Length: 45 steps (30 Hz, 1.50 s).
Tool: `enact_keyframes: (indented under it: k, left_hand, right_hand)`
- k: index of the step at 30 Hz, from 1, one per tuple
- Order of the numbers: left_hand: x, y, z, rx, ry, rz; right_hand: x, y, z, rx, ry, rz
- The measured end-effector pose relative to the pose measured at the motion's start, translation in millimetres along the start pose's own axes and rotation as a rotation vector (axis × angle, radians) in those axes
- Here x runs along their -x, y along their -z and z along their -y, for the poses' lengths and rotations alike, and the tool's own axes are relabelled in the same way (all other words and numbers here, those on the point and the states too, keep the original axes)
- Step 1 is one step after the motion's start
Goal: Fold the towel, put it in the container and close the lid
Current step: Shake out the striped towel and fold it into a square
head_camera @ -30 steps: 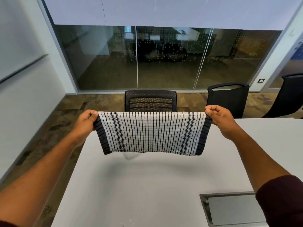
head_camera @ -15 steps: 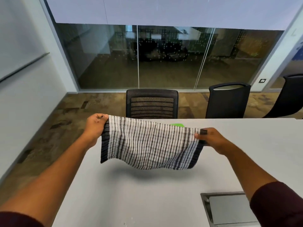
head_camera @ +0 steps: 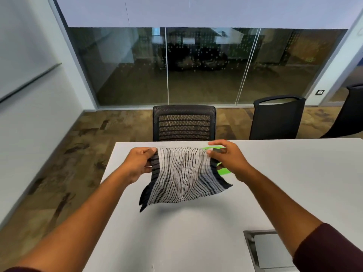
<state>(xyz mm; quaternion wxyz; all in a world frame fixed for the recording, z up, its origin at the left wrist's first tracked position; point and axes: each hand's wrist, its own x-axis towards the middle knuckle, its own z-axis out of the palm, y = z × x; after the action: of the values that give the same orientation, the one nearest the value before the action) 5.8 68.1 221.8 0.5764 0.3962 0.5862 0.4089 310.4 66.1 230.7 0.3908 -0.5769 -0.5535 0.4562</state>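
A white towel with thin black stripes and dark end bands hangs slack in the air above the table. My left hand pinches its left top corner. My right hand grips the right top corner. The two hands are close together, so the cloth sags and bunches in the middle, its lower edge swinging toward me. Behind my right hand, bits of a bright green container show on the table; most of it is hidden by the hand and the towel.
The white table stretches right and toward me, with a grey cable hatch set in it at lower right. Black chairs stand along the far edge. The table's left edge drops to the floor.
Both hands have dropped lower and come closer together. The towel, stretched flat and upright a second ago, now sags between them and billows toward me. Green container parts have come into view.
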Motion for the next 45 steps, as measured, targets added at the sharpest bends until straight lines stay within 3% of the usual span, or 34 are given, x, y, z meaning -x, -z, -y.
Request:
enact_keyframes:
  k: [3,9,13,19,25,30,38,45]
  left_hand:
    - [6.6,-20.9,-6.5,-0.032,-0.022,0.058]
    - [11.9,-37.7,-16.6,-0.095,-0.095,0.115]
    - [12.9,-33.5,-17.7,-0.132,-0.140,0.123]
    - [18.9,-34.2,-22.8,-0.128,-0.154,0.138]
    - [26.2,-38.9,-26.2,-0.156,-0.191,0.194]
    - [30.0,-38.0,-24.5,-0.154,-0.197,0.270]
    - [27.1,-44.2,-18.5,-0.278,-0.190,0.169]
    - [29.9,-44.8,-12.2,-0.417,-0.311,0.210]
  right_hand:
    - [3.0,-33.3,13.9,0.006,0.093,0.070]
    - [-0.7,-66.4,37.1,-0.180,0.003,0.240]
    - [-4.3,-67.4,42.0,-0.100,0.035,0.306]
    - [-5.4,-72.8,40.8,0.411,0.418,0.112]
    - [-8.6,-80.2,46.6,0.672,0.575,-0.105]
    - [-9.6,-80.8,40.5,0.721,0.551,-0.246]
    - [-1.8,-80.0,26.8,0.744,0.593,-0.227]
    - [1.1,-74.7,9.6,0.605,0.609,-0.104]
